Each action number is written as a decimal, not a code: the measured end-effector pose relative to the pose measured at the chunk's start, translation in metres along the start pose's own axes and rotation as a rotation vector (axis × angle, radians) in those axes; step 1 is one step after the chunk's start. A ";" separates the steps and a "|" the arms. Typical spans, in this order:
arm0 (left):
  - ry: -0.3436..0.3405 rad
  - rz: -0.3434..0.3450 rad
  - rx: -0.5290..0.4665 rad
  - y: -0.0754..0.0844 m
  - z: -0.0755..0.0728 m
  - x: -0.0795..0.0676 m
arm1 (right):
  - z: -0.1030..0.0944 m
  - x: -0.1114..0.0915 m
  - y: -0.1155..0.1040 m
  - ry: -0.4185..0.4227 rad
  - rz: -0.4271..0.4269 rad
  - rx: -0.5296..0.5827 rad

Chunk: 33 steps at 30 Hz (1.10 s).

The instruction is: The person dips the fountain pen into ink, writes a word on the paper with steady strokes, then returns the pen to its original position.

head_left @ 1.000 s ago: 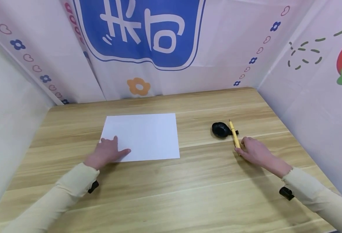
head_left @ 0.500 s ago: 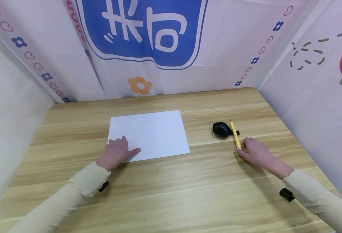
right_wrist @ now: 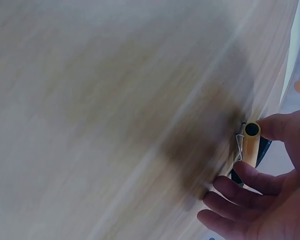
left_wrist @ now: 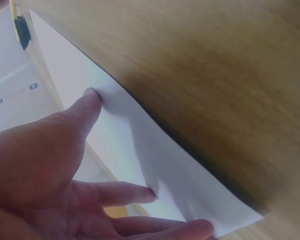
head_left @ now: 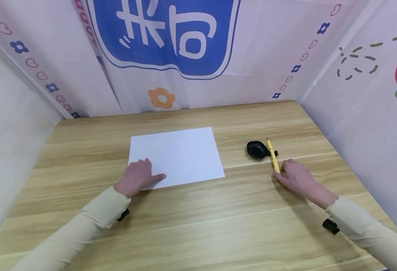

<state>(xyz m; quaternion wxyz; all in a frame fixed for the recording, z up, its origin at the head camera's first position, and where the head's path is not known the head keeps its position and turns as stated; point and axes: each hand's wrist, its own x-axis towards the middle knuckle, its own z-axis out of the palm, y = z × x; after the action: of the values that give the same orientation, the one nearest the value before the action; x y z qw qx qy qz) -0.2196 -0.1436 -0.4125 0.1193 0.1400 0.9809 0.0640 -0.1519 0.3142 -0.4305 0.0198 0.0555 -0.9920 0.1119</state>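
Observation:
A blank white sheet of paper (head_left: 181, 154) lies slightly turned on the table. My left hand (head_left: 138, 176) rests on its near left corner, thumb spread wide; in the left wrist view the fingertips (left_wrist: 197, 227) touch the paper. At the right, my right hand (head_left: 298, 177) pinches the rear end of a yellow pen (head_left: 273, 156) between thumb and forefinger. The pen's tip points to the back, and its wire clip shows in the right wrist view. Under the pen's front part is the short handle of a black, rounded, dished object (head_left: 256, 150).
The wood-grain table (head_left: 185, 233) is bounded at the back by a printed cloth (head_left: 252, 56) and at the right by another decorated panel (head_left: 361, 113). A white panel (head_left: 12, 124) stands at the left. Each sleeve has a black device underneath.
My left hand has slid the paper to the right and turned it a little, mostly in the first half second. The right hand and pen have stayed nearly in place.

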 end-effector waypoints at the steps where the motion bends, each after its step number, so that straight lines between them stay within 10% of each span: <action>1: -0.002 -0.001 0.000 0.000 0.000 0.000 | 0.001 0.000 0.000 -0.001 0.002 -0.003; 33: -0.027 -0.065 0.031 0.004 0.002 0.003 | 0.004 -0.002 -0.008 0.047 0.064 -0.001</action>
<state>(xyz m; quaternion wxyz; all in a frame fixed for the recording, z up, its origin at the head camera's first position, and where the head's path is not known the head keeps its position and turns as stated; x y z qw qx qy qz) -0.2210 -0.1391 -0.4150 0.1325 0.1108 0.9840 0.0428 -0.1490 0.3059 -0.4329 0.0393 0.0210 -0.9926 0.1131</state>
